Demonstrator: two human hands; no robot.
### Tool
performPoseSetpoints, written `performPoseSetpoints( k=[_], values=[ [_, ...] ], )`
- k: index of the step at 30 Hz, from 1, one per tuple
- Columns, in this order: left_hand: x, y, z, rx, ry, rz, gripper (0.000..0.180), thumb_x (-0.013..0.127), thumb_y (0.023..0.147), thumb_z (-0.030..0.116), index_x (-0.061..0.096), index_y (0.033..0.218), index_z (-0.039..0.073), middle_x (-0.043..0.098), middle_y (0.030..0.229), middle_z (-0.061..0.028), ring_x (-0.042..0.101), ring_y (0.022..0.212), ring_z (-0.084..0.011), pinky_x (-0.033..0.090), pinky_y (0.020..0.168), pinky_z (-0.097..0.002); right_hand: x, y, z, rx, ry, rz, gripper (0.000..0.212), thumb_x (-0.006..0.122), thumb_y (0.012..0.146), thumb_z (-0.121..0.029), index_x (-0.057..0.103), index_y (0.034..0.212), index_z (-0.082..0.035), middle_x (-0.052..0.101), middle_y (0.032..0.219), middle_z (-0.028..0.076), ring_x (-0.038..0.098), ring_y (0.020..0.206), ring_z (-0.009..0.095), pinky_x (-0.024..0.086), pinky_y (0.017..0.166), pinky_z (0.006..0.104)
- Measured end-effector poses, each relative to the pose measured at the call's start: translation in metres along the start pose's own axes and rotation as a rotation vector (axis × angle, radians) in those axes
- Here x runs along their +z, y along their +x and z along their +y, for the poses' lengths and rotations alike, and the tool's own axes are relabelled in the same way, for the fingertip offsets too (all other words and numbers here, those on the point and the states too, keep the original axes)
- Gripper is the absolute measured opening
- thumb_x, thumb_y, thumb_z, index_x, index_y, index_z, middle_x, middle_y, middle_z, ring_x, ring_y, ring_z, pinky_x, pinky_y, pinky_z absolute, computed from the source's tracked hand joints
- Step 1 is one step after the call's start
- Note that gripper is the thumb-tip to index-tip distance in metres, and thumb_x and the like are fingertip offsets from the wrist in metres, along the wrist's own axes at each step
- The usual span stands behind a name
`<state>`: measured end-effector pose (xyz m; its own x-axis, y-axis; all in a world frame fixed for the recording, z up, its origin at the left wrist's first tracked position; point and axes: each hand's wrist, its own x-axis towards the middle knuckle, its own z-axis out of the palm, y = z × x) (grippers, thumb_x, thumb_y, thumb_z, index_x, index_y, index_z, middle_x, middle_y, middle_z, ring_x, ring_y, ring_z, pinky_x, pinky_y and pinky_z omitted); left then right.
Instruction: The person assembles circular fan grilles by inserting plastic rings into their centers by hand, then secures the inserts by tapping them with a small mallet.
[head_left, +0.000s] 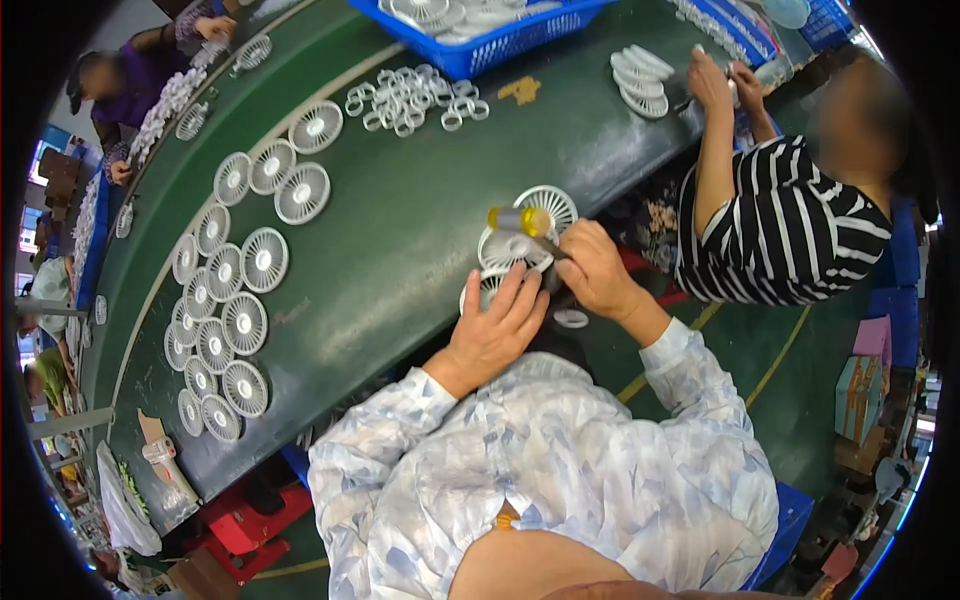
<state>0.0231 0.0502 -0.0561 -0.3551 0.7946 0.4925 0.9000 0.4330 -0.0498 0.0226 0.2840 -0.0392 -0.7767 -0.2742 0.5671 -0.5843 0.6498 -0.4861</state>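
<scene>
My right hand (600, 268) is closed round the dark handle of a mallet (518, 221) with yellow ends and a greyish middle. Its head hangs over a white slotted round cover (498, 250) near the table's front edge. Fingers spread, my left hand (497, 328) lies flat across another white cover (486, 290) just below the mallet. One more slotted cover (553, 200) shows behind the mallet's head. The spot between my hands is partly hidden by my fingers and the handle.
The green table (380, 250) carries rows of round white covers (244, 322) on the left and a pile of white rings (408, 100). A blue basket (480, 45) stands at the back. A co-worker in stripes (790, 220) works at the right beside stacked covers (640, 80).
</scene>
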Motion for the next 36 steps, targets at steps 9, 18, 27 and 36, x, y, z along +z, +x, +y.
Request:
performPoseSetpoints(
  k=[9,18,27,36],
  values=[
    [0.041,-0.021,0.01,0.298,-0.064,-0.131,0.033,0.054,0.089,0.02,0.068,0.115,0.005,0.061,0.129,-0.014,0.049,0.135,-0.0299,0.035,0.111,-0.0529,0.01,-0.06,0.002,0.155,0.112,-0.017,0.018,0.06,0.093,-0.015,0.057,0.092,0.002,0.056,0.087,0.02,0.056,0.08,0.041,0.049,0.071,0.0461],
    [0.033,-0.024,0.001,0.059,-0.623,-0.104,0.027,0.065,0.078,0.009,0.068,0.104,0.002,0.067,0.109,-0.0126,0.066,0.104,-0.0303,0.056,0.086,-0.0394,-0.006,-0.09,0.005,0.278,-0.058,0.095,0.02,0.059,0.096,-0.019,0.058,0.095,0.0,0.055,0.082,0.018,0.059,0.068,0.04,0.048,0.058,0.0444],
    [-0.104,-0.049,-0.092,-0.54,-0.096,0.327,0.029,0.068,0.077,-0.006,0.067,0.106,0.001,0.069,0.098,-0.0158,0.067,0.09,-0.0347,0.054,0.078,-0.0406,0.01,-0.096,-0.002,0.656,0.303,0.119,0.018,0.056,0.102,-0.017,0.061,0.103,0.0,0.057,0.068,0.006,0.054,0.06,0.015,0.045,0.057,0.0316],
    [-0.062,-0.046,-0.215,-0.775,0.303,-0.052,0.051,0.076,0.081,0.041,0.068,0.113,0.003,0.057,0.134,-0.0258,0.05,0.128,-0.045,0.041,0.105,-0.0538,0.003,0.089,-0.042,0.486,0.703,-0.231,0.026,0.048,0.105,-0.017,0.057,0.123,0.0,0.053,0.072,-0.001,0.05,0.059,0.007,0.041,0.055,0.0232]
  ],
)
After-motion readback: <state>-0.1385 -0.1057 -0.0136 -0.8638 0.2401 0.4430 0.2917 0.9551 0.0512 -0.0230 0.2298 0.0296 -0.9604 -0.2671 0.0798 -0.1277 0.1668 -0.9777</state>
